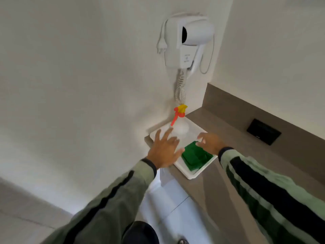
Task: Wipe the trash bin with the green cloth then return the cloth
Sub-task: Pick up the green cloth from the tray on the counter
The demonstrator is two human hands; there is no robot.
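Note:
A folded green cloth lies in the near corner of a white tray on the brown counter. My left hand hovers over the tray's left side with fingers spread and nothing in it. My right hand is just above the cloth's far edge, fingers curled downward and apart, empty. Whether its fingertips touch the cloth I cannot tell. A white spray bottle with a red and yellow trigger head stands at the tray's far end. No trash bin is in view.
The brown counter runs right along the wall, with a black socket plate in its backsplash. A white wall-mounted hair dryer with a coiled cord hangs above the tray. White cabinet fronts and the floor lie below.

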